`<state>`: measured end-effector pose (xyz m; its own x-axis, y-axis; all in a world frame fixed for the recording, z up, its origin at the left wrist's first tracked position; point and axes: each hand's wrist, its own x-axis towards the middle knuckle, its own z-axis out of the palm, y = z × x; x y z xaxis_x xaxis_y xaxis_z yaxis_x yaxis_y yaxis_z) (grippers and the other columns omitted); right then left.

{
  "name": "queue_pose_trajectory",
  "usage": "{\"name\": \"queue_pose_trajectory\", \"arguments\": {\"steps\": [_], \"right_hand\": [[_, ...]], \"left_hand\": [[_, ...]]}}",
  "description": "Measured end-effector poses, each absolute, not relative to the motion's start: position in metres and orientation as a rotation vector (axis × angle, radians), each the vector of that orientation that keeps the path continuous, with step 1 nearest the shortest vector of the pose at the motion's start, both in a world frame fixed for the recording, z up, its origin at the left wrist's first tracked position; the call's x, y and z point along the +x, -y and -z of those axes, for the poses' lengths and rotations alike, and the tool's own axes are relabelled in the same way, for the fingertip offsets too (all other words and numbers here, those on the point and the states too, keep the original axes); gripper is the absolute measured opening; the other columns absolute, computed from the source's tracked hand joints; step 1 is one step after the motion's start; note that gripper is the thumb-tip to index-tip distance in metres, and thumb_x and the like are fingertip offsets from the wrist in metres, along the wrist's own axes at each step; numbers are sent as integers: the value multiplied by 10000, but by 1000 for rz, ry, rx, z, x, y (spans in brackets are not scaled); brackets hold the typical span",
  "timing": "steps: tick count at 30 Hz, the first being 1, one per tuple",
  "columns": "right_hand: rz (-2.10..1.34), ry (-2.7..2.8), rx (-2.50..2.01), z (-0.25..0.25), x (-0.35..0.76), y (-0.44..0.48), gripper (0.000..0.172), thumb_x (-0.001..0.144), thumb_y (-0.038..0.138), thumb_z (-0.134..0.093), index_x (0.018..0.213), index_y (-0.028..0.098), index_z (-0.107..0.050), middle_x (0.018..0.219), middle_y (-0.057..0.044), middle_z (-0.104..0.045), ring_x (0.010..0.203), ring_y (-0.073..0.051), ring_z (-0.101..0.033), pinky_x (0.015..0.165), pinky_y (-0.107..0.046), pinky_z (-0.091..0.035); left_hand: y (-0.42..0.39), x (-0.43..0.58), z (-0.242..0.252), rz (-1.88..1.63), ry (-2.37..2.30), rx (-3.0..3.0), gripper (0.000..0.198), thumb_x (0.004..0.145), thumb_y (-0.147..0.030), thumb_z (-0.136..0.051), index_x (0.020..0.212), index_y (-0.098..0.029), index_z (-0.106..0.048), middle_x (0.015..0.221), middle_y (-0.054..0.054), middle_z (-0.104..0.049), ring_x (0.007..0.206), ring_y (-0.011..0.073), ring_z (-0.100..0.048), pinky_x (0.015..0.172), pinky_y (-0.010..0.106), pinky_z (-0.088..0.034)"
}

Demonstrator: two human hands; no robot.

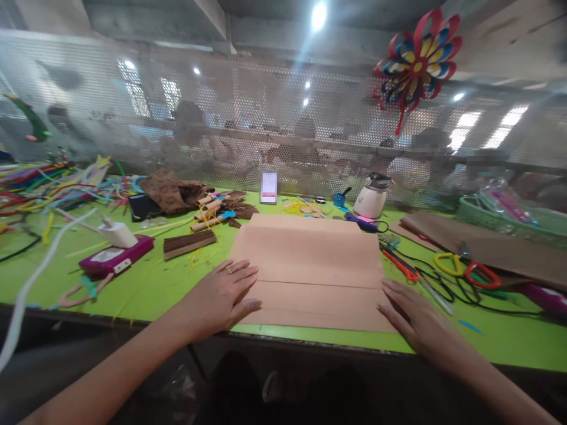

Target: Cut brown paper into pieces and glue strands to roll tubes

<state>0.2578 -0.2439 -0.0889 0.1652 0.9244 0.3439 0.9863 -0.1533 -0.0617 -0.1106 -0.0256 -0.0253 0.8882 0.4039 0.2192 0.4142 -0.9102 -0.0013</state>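
Observation:
A large sheet of light brown paper [319, 254] lies on the green table in front of me, with a crease or fold edge running across it from side to side. My left hand [221, 298] rests on its left edge, fingers stretched out, a ring on one finger. On the opposite edge lies my right hand [410, 313], its fingers extended flat against the paper. Neither hand grips anything. Close to my right hand are a red-orange utility knife [400, 263] and a thin pale stick-like tool [436, 296].
Left of the paper sit a purple power strip [117, 258] with a white charger [116, 233] and a dark brown strip bundle [189, 244]. A phone [268, 188] stands behind. Rightward lie scissors [482, 275], black cords, brown sheets [478, 242] and a green basket [509, 221].

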Motion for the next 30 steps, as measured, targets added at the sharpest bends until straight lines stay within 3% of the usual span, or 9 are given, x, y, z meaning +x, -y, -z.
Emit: {"name": "queue_pose_trajectory", "arguments": {"steps": [9,15,17,21,25,30], "right_hand": [[367,1800,-2040,89,259,244,441,909,458,-442,1092,134,-676,1225,-142,-631,1183,-272,-552,1037,-458,-429],[381,1855,-2002,81,256,241,388,915,402,-441,1039,137,-696,1180,-153,-652,1136,-278,-578,1003,-480,-448],[387,1877,-1995,81,256,241,366,912,393,-447,1020,154,-702,1171,-146,-656,1123,-279,-582,984,-482,-459],[405,1909,-1984,80,257,241,349,914,391,-456,1005,165,-706,1165,-135,-659,1139,-277,-569,975,-466,-469],[455,1898,-1960,83,257,242,357,904,421,-468,1001,179,-711,1151,-125,-671,1120,-286,-585,963,-481,-480],[544,1905,-1863,90,267,241,370,902,437,-465,965,173,-717,1088,-126,-694,1041,-282,-631,886,-461,-531]], "left_hand": [[18,-119,21,332,699,-3073,486,926,-518,-385,1184,-196,-641,1332,77,-555,1245,226,-493,1066,363,-367],[14,-70,-3,204,691,-2952,442,931,-446,-400,871,-125,-699,969,142,-672,963,240,-606,911,358,-444],[12,-41,-2,222,477,-2970,393,936,-411,-405,950,-130,-680,1090,141,-635,1062,240,-559,958,352,-403],[7,7,18,271,466,-2970,510,892,-542,-426,1294,-238,-509,1400,118,-438,1297,353,-345,1011,537,-306],[0,18,37,210,536,-3061,536,936,-563,-259,1375,-293,-407,1483,80,-343,1360,351,-250,1031,582,-242],[-3,13,40,216,525,-3075,561,930,-588,-238,1385,-298,-393,1498,83,-322,1373,345,-231,1048,576,-214]]}}
